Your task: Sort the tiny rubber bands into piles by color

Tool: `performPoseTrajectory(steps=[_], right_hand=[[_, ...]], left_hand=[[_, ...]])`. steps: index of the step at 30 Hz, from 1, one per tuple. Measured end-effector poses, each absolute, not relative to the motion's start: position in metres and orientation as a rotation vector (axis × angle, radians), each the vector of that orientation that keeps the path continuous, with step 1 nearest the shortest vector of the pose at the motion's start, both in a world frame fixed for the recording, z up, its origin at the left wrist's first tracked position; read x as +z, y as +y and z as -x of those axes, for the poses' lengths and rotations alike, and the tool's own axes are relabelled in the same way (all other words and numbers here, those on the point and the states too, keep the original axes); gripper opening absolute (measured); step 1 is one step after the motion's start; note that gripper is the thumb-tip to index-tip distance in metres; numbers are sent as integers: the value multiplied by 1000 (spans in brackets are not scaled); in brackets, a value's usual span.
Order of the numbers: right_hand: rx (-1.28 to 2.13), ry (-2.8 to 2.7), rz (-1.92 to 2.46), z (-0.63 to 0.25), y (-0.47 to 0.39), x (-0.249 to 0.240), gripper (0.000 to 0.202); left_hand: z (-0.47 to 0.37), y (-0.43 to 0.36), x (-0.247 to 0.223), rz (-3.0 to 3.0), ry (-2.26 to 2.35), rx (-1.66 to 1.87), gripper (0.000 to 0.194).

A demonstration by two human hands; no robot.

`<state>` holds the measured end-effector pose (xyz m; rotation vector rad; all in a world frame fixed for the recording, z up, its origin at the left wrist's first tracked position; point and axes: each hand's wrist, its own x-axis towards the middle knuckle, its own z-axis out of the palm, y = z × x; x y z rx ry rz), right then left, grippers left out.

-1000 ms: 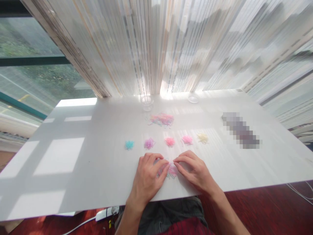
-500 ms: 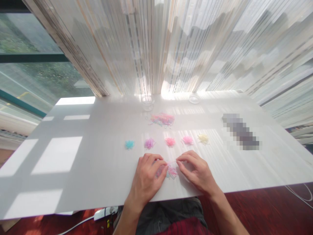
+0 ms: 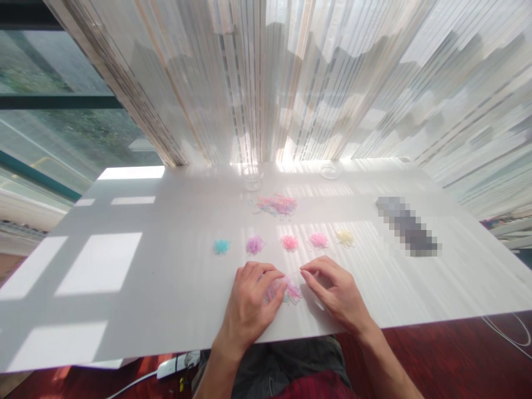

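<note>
A loose pile of mixed pastel rubber bands (image 3: 293, 290) lies near the table's front edge, partly covered by my left hand (image 3: 253, 296). That hand rests over the pile's left side, its thumb and index fingertip slightly apart. On the other side, my right hand (image 3: 332, 291) pinches what looks like a thin pale rubber band (image 3: 294, 272) between thumb and index finger. Beyond my hands runs a row of small heaps: turquoise bands (image 3: 221, 246), purple bands (image 3: 255, 244), coral bands (image 3: 290, 243), pink bands (image 3: 318, 240) and pale yellow bands (image 3: 344, 238).
A larger mixed heap of bands (image 3: 276, 205) lies farther back on the white table (image 3: 174, 299). Behind it stand a clear round container (image 3: 252, 176) and a clear lid (image 3: 330, 172). A pixelated dark object (image 3: 407, 226) lies at the right. Striped curtains (image 3: 266, 83) hang along the back edge.
My left thumb and index finger have parted slightly from their pinch. My right hand stays almost in place, and the view has tilted a little.
</note>
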<state>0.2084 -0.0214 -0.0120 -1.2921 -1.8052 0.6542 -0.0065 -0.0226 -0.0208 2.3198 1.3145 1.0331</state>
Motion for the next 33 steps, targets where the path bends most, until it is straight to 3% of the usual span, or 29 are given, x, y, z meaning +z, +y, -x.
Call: performPoseTrajectory(steps=[33], right_hand=[[683, -1841, 1185, -192, -24, -20, 7]], left_hand=[[7, -23, -21, -2255, 1233, 1164, 6]])
